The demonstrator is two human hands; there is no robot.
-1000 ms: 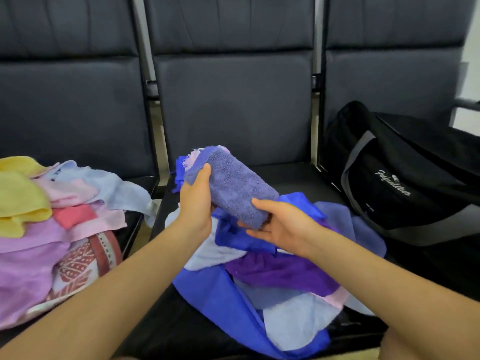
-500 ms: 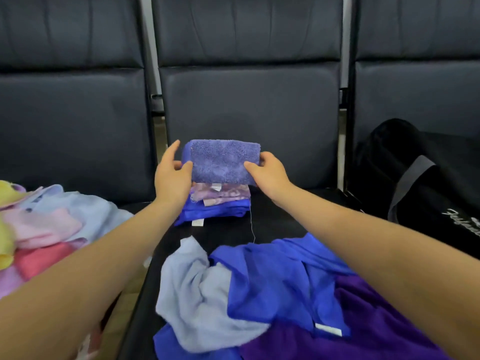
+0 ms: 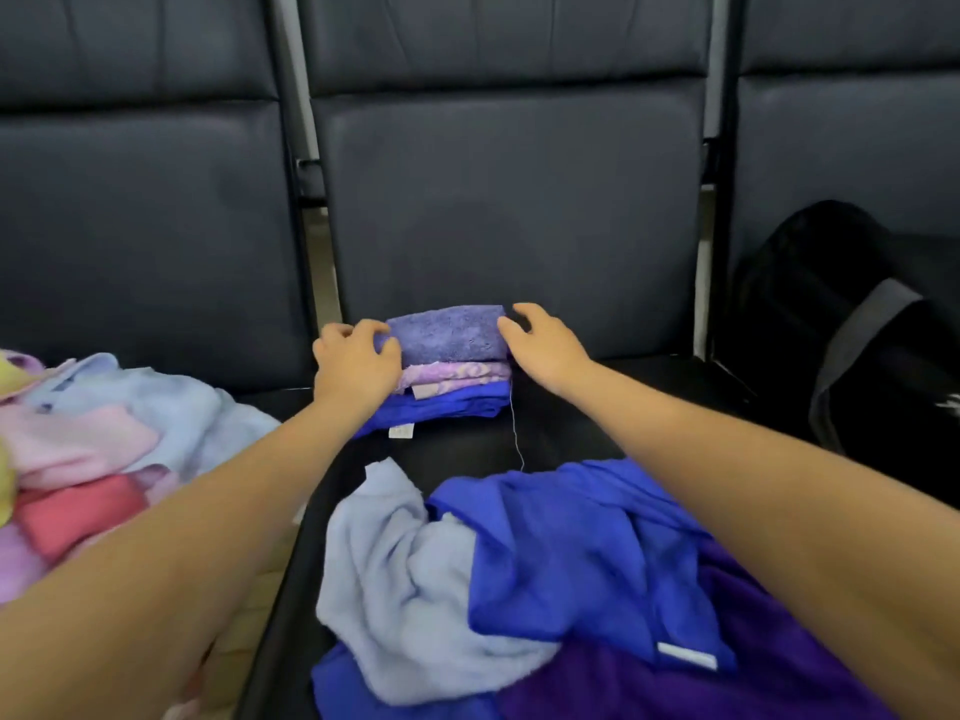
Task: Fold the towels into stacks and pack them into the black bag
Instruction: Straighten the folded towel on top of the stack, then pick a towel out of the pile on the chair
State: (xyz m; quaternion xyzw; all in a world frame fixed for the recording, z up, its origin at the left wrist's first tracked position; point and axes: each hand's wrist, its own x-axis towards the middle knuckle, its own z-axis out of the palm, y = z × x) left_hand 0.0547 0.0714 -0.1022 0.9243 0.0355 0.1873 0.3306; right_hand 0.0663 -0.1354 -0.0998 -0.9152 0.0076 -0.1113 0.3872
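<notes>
The folded lavender towel [image 3: 447, 332], carried in the air a second ago, now lies on the stack [image 3: 452, 392] on the middle seat [image 3: 597, 407], and the left hand [image 3: 356, 363] and right hand [image 3: 540, 343] touch its ends with loosely curled fingers, gripping nothing.

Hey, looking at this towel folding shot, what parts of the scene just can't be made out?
All in the head view:
- Black bag: cut off by the right edge; whether it is open cannot be told.
- Folded stack: its left end is hidden behind the left hand.
- White tag on the bottom blue towel: print too small to read.
- Pastel towel pile: cut off by the left edge, partly behind the left forearm.
</notes>
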